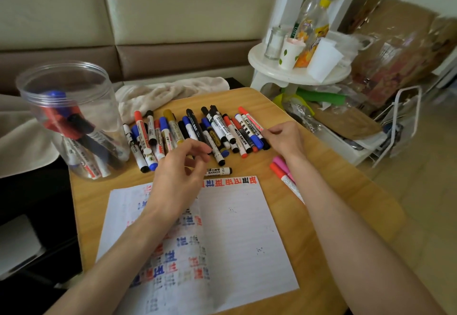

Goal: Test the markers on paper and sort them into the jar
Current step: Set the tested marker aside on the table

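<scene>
A wooden counter [309,166] carries a sheet of paper [235,228] at its near middle, covered on the left half and along the top edge with small test marks in red, blue and black. Beyond the paper, toward 12 o'clock, lies a loose row of markers [197,129] with red, blue, black and gold caps, side by side and partly overlapping. A single black-capped marker [218,171] lies crosswise just above the paper's top edge. At 10 o'clock stands a clear plastic jar [71,121], open at the top, with several markers leaning inside. At 3 o'clock from the paper, two pens [284,173], one pink and one red, lie together, partly under the right forearm.

The left hand [178,173] hovers over the paper's top edge and the near ends of the markers, its fingers [197,150] loosely curled and empty. The right hand [284,139] rests at the right end of the row, its fingers [270,130] bent and touching the outermost red marker [249,118]; whether they pinch it I cannot tell.
</scene>
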`<state>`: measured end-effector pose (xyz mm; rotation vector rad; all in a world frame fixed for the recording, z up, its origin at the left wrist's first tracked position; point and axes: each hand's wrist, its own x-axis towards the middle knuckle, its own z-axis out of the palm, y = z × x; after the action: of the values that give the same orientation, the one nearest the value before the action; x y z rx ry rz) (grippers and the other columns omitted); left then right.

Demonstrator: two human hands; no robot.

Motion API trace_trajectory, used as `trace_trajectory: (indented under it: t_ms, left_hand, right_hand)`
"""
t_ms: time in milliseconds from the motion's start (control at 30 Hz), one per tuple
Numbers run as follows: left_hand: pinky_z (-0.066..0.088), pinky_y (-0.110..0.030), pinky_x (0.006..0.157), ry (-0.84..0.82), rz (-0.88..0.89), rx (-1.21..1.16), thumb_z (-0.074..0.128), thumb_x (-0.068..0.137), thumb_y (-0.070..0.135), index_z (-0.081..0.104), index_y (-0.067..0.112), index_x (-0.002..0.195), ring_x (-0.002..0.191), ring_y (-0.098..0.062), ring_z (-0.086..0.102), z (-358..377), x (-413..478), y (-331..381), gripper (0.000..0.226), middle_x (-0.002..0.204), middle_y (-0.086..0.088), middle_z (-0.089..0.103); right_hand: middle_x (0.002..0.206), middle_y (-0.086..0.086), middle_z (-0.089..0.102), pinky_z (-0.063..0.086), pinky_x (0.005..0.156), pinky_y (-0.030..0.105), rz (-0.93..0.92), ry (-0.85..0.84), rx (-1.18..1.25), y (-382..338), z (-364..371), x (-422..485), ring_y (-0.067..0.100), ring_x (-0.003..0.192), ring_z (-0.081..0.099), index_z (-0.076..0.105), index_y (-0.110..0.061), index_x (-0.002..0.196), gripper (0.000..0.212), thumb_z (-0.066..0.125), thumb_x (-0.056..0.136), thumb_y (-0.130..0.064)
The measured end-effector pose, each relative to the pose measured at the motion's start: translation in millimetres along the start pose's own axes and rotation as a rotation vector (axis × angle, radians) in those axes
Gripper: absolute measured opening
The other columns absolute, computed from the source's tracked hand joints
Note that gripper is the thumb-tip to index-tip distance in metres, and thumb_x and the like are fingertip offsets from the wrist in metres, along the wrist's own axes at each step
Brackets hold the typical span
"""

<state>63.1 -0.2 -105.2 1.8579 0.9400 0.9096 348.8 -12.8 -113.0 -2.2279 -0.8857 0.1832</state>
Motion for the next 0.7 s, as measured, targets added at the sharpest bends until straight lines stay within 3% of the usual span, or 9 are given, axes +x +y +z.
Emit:
trace_trajectory:
  t_ms: [133, 333, 433, 533, 600, 700]
  left_hand:
    - [0.06, -0.032, 0.081, -0.016, 0.019, 0.016, 0.055, 0.1, 0.01, 0.065, 0.03, 0.109, 0.092, -0.002, 0.066, 0.6, -1.3, 1.3, 0.024, 0.097, 0.017, 0.069]
    - [0.06, -0.029, 0.077, -0.021, 0.066, 0.028, 0.055, 0.1, 0.009, 0.065, 0.03, 0.108, 0.09, -0.001, 0.066, -1.9, -3.6, 4.3, 0.024, 0.097, 0.017, 0.069]
    - [0.061, -0.033, 0.079, -0.017, 0.082, 0.037, 0.056, 0.1, 0.01, 0.063, 0.032, 0.11, 0.092, 0.0, 0.066, -1.8, -5.3, 4.1, 0.025, 0.1, 0.018, 0.068]
    - [0.061, -0.036, 0.083, 0.014, 0.128, 0.059, 0.059, 0.1, 0.015, 0.059, 0.034, 0.123, 0.1, 0.002, 0.064, -0.2, -7.6, 4.9, 0.03, 0.114, 0.019, 0.064]
    - [0.059, -0.034, 0.089, 0.022, 0.185, 0.097, 0.061, 0.099, 0.026, 0.049, 0.037, 0.141, 0.111, 0.001, 0.06, -0.3, -10.4, 6.4, 0.045, 0.133, 0.014, 0.057]
    - [0.051, -0.027, 0.095, -0.014, 0.242, 0.147, 0.059, 0.097, 0.042, 0.034, 0.043, 0.153, 0.126, -0.001, 0.052, -2.3, -17.8, 8.7, 0.062, 0.148, 0.014, 0.046]
  right_hand:
    - [0.109, 0.004, 0.079, 0.05, 0.084, 0.027, 0.013, 0.012, 0.026, 1.9, -0.4, -0.2, 0.012, 0.094, 0.066, 0.081, -0.011, 0.108, 0.021, 0.08, 0.092, -0.025]
    - [0.092, -0.004, 0.077, 0.06, 0.083, 0.028, 0.001, 0.255, 0.361, -4.4, -18.2, -20.6, 0.007, 0.085, 0.072, 0.076, -0.016, 0.101, 0.01, 0.078, 0.092, -0.019]
    - [0.091, -0.009, 0.077, 0.058, 0.081, 0.021, -0.071, 0.291, 0.536, -19.0, -37.1, -47.0, 0.003, 0.088, 0.073, 0.075, -0.019, 0.097, 0.008, 0.079, 0.091, -0.015]
    - [0.095, -0.006, 0.079, 0.056, 0.077, 0.016, -0.067, 0.231, 0.735, -37.9, -58.9, -87.8, 0.003, 0.092, 0.074, 0.078, -0.017, 0.101, 0.011, 0.079, 0.091, -0.013]
    - [0.095, -0.006, 0.078, 0.055, 0.074, 0.015, -0.009, 0.123, 0.825, -43.0, -67.4, -117.0, 0.001, 0.087, 0.072, 0.078, -0.017, 0.104, 0.013, 0.079, 0.091, -0.015]
    - [0.089, -0.005, 0.078, 0.058, 0.077, 0.026, 0.09, -0.028, 0.935, -40.6, -66.6, -151.9, 0.006, 0.081, 0.068, 0.079, -0.017, 0.107, 0.015, 0.079, 0.091, -0.017]
